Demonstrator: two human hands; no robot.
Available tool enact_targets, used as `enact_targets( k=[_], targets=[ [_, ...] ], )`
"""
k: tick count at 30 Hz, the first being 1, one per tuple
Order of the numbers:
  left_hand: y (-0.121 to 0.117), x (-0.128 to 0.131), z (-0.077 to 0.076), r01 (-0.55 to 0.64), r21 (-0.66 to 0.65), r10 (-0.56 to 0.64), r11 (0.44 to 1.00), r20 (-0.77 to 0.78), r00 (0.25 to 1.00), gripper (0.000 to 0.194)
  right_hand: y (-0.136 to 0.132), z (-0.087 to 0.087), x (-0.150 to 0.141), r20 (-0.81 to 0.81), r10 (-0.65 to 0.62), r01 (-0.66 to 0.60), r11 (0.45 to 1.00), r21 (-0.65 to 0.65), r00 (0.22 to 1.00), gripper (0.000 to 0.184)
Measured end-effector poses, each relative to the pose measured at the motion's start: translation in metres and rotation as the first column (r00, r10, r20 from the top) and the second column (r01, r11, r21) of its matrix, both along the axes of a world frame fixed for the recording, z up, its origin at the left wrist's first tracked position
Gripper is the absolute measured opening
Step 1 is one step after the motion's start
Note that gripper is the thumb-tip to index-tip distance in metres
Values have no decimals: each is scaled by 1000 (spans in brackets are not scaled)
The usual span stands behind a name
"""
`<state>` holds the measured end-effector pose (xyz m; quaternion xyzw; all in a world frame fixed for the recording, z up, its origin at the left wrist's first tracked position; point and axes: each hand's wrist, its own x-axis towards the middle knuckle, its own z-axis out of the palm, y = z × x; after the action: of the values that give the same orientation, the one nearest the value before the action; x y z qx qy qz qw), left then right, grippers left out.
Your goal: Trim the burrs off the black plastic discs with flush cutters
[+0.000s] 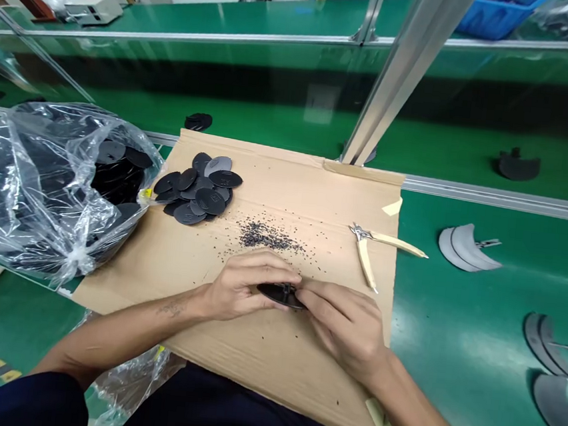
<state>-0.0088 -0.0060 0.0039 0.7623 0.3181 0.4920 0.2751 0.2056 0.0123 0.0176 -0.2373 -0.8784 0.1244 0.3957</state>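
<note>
Between my two hands is a black oval plastic disc (276, 294) with a small raised post near its middle, held above the cardboard. My left hand (250, 283) grips its left edge, fingers along the far side and thumb beneath. The fingertips of my right hand (347, 316) pinch at the disc's right side, close to the post; exactly what they press is partly hidden. Just beyond my hands lies a scatter of tiny black plastic bits (266, 235). A pair of nippers (369, 241) with cream handles rests spread apart to the right.
A heap of black oval discs (200, 191) sits on the cardboard sheet (231, 342), back left. Left of it bulges a clear plastic bag (55, 184) full of dark discs. Grey curved parts (466, 247) lie on the green table at right. A metal post (408, 71) rises behind.
</note>
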Motion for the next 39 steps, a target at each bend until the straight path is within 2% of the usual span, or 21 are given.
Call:
enact_targets(
  k=[6,14,18,24,30,33,39],
  targets=[
    [-1,-1,0,-18,63,21,998,-47,999,39,-1,-2,-2,2,5,-5,1000,-5,1000,20],
    [-3,-2,0,-7,99,19,995,-120,993,31,1,-4,-1,49,53,-50,997,-61,997,16],
    [-2,-4,0,3,111,11,994,-130,991,31,1,-4,-1,8,61,-59,987,-152,998,15],
    [0,-5,5,42,95,-31,995,-116,993,25,-3,-2,-2,-32,68,-74,964,-255,997,12],
    [-2,-5,6,33,70,-27,997,-86,996,18,-3,-4,-3,-63,96,-108,967,-230,993,12],
    [-2,-5,4,35,28,-32,999,-96,995,22,-2,-6,-3,-54,77,-88,971,-223,996,11],
    [-2,-2,2,13,45,-9,999,-77,997,21,-3,-6,-2,-71,88,-104,957,-270,994,12]
  ],
)
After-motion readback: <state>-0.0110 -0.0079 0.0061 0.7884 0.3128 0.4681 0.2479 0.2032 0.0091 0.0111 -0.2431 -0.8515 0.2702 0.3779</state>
